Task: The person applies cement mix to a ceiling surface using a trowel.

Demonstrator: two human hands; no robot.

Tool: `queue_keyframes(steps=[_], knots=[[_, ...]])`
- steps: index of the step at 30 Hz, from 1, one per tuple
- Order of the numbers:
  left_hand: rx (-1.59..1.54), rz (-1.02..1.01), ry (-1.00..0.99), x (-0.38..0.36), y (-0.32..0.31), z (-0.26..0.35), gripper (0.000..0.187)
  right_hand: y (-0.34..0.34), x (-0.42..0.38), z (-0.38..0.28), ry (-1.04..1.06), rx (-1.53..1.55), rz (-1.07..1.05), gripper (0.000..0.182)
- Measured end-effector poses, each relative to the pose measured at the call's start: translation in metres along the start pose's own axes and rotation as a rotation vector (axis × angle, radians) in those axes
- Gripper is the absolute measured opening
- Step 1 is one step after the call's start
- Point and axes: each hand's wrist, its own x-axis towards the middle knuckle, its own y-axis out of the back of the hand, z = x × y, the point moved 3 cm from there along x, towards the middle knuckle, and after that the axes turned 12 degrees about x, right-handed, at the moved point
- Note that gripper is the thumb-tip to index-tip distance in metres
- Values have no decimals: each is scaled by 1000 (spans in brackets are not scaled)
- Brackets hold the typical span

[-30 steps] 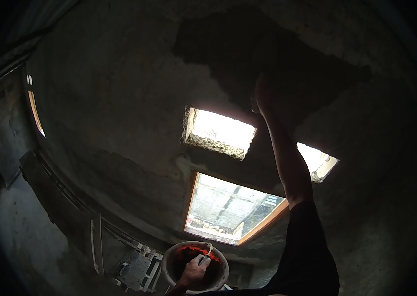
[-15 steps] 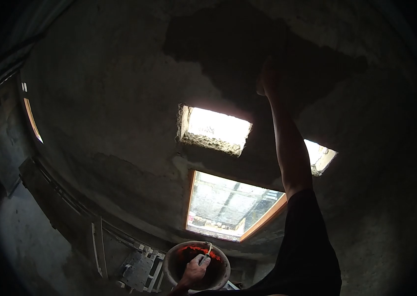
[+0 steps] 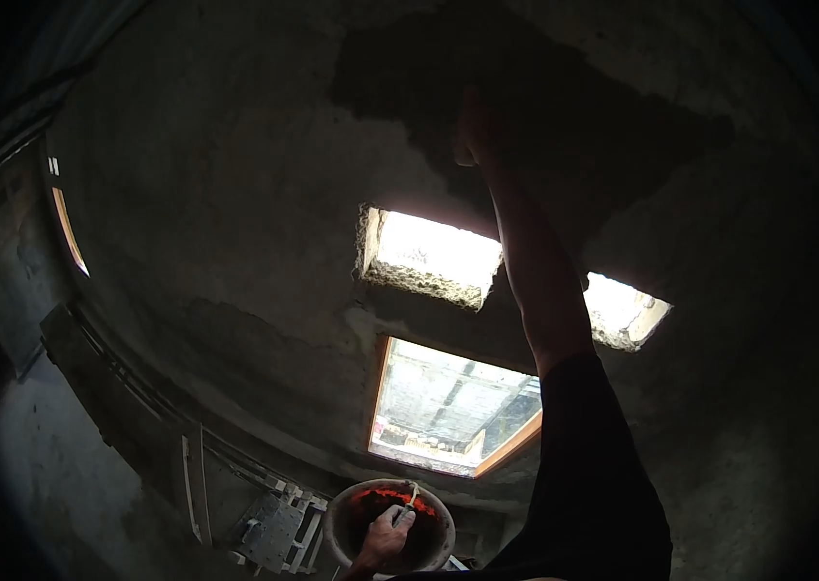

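Observation:
Low in the head view, my left hand (image 3: 386, 538) is closed around a hand tool (image 3: 411, 503) with a dark grip and a thin, pale, bent neck. It is over a round bucket (image 3: 339, 541) with a thick rim; orange-red shows on its inner wall. My right arm is stretched far up, and my right hand (image 3: 470, 136) is at a dark, damp-looking patch (image 3: 584, 107) on the grey wall. The fingers look curled, but what they hold is lost in the dark.
Below the patch are two rough-edged wall openings (image 3: 426, 283) (image 3: 622, 312) and a wood-framed window (image 3: 453, 412). Boards (image 3: 128, 407) lean at the left. A slatted wooden piece (image 3: 278, 531) stands beside the bucket.
My right hand has moved left across the dark patch, with the forearm now nearer the left opening. My left hand stays at the bucket with the tool.

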Motion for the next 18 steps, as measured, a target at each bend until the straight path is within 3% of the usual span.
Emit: queue_keyframes(steps=[1, 3, 4, 6, 10, 12, 14, 18], knots=[[-8, 17, 5, -1, 1, 0, 27, -6, -8, 0, -4, 1, -3, 62], [-20, 27, 13, 0, -2, -4, 27, -4, -13, -33, -46, 73, -458, 59], [-8, 44, -7, 4, -4, -8, 29, 3, -9, -42, -48, 71, -460, 59], [8, 58, -26, 4, -2, -11, 31, 8, -11, -45, -544, 152, -768, 58], [30, 39, -16, 4, 0, -8, 30, 44, 11, -62, -396, 95, -634, 54], [45, 30, -22, 3, 1, -8, 30, 77, 29, -63, -914, 165, -388, 56], [16, 11, -16, 3, 1, -6, 27, 108, 53, -54, -753, 68, -492, 57], [18, 17, -48, 6, 2, -9, 27, 152, 71, 16, -634, 59, -401, 55]])
